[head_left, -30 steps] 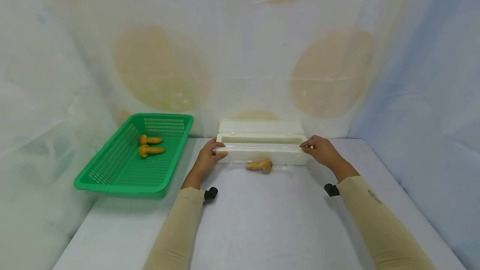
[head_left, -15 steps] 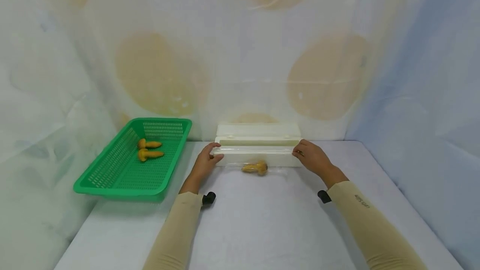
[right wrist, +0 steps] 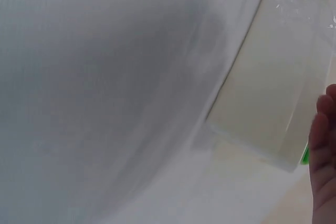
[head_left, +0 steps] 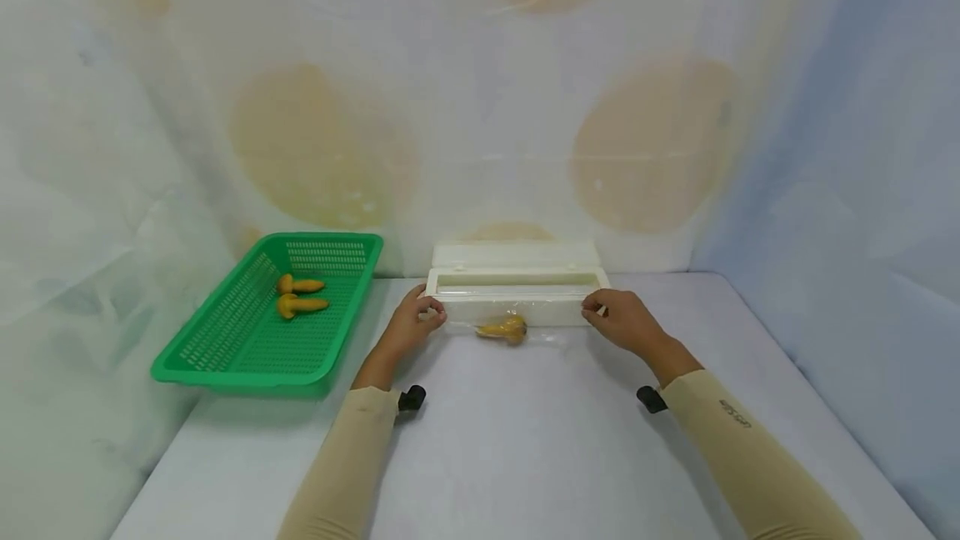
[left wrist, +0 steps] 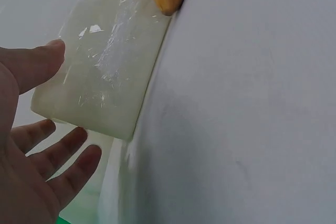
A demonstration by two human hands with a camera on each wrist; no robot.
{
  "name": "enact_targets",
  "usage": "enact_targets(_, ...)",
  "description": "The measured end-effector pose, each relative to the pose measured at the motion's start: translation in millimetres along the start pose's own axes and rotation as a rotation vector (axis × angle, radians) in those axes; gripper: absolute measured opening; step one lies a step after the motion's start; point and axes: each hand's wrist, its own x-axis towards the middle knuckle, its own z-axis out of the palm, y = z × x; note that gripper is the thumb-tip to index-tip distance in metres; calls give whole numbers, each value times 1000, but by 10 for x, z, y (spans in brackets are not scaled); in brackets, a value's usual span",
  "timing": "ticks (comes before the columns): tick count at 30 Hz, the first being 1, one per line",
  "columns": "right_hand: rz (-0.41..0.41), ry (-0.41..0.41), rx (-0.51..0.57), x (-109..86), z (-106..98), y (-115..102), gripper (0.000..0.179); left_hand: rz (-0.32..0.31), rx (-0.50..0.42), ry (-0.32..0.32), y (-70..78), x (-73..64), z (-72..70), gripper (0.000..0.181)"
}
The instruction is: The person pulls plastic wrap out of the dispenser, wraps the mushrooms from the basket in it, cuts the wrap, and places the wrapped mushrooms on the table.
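1. Fingers of the right hand (head_left: 624,319), right of centre in the head frame, are drawn together and appear to pinch the clear film (left wrist: 107,51) at its right edge.
2. Left of centre, the left hand (head_left: 408,323) has its thumb over the film's other edge; three fingers spread apart below. The forefinger is hidden in the left wrist frame, so I cannot tell whether it pinches.
3. One mushroom (head_left: 507,328) lies on its side at frame centre, on the surface (head_left: 525,440), just before the front wall of the white box (right wrist: 265,87). Film shows over and beside it; whether it passes all round, I cannot tell.
4. Two more mushrooms (head_left: 302,306) lie in the green basket (head_left: 240,377), left of the frame.
5. To handle the film well, I judge, grip both edges firmly and draw evenly, hands level, so it stays taut and square.
6. Slack could let it crease or cling to itself; a lopsided tug could roll the mushroom askew.
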Motion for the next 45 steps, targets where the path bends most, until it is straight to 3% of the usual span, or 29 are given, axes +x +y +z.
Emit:
enact_targets(2,5,-35,71,27,31,-44,18,0,44,6,0,-19,-20,8)
enact_targets(5,52,-100,165,90,108,-122,41,24,90,55,-2,-56,-32,10)
enact_targets(8,100,-144,165,161,213,-224,70,103,152,119,10,-96,-12,15)
enact_targets(11,97,-149,13,223,333,-343,84,246,251,140,60,-126,46,23)
enact_targets(14,22,-152,-207,269,453,-456,84,377,359,101,150,-138,119,36)
enact_targets(17,-56,-139,-362,298,537,-534,77,424,432,19,231,-122,183,47)
enact_targets(20,-88,-113,-417,333,582,-555,65,420,491,-35,276,-101,216,52)
enact_targets(24,-83,-99,-402,395,590,-559,48,406,507,-42,304,-86,233,52)
enact_targets(32,51,-176,-221,422,518,-565,40,290,487,-116,303,-38,238,41)
enact_targets(37,-39,-233,-209,343,519,-531,21,253,438,-212,256,14,247,28)
enact_targets(40,-97,-281,-199,292,532,-531,15,273,421,-274,217,42,269,23)
enact_targets(45,-112,-287,-204,239,552,-590,29,317,431,-322,250,35,285,22)
